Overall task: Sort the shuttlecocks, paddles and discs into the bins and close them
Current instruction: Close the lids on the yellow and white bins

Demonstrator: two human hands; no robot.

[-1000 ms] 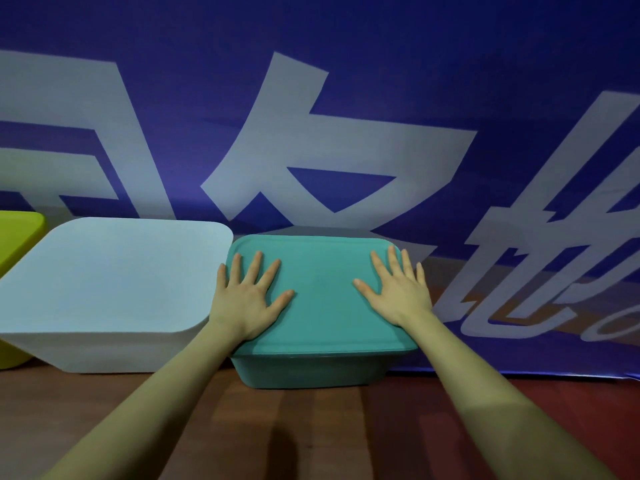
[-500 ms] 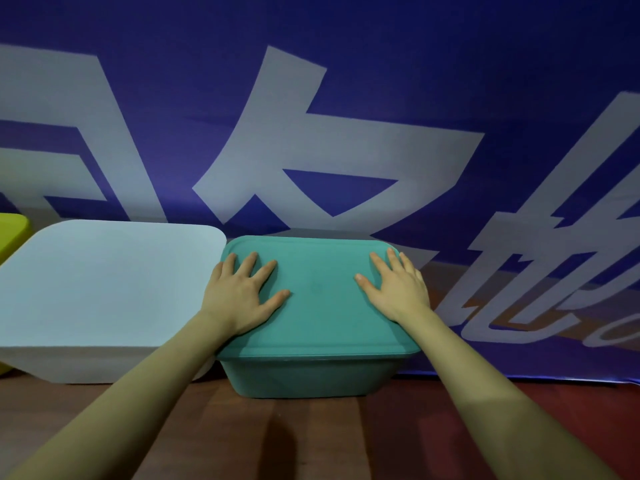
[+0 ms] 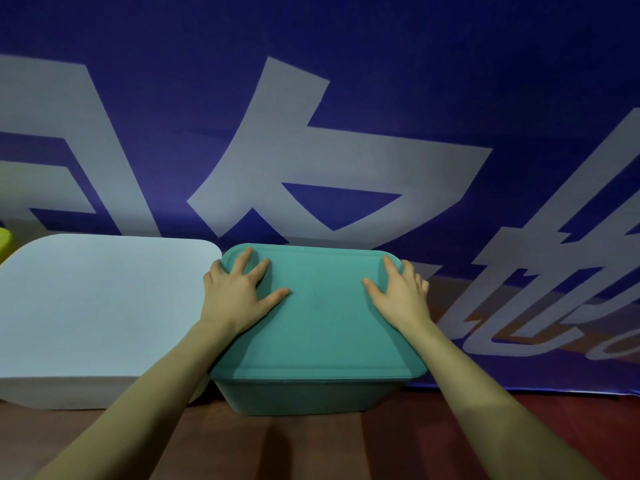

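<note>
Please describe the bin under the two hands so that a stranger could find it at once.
In front of the blue banner with pale letters, bins stand in a row on the wooden floor. The teal bin is right of the white bin; only it has both hands pressing its lid.

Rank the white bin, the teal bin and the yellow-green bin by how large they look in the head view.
1. White bin, cut off at the frame's left edge.
2. Teal bin.
3. Yellow-green bin: only a sliver shows, true size unknown.

Wooden floor point(image 3: 311, 448), teal bin point(image 3: 304, 398), white bin point(image 3: 69, 393), blue banner point(image 3: 519, 372)
</note>
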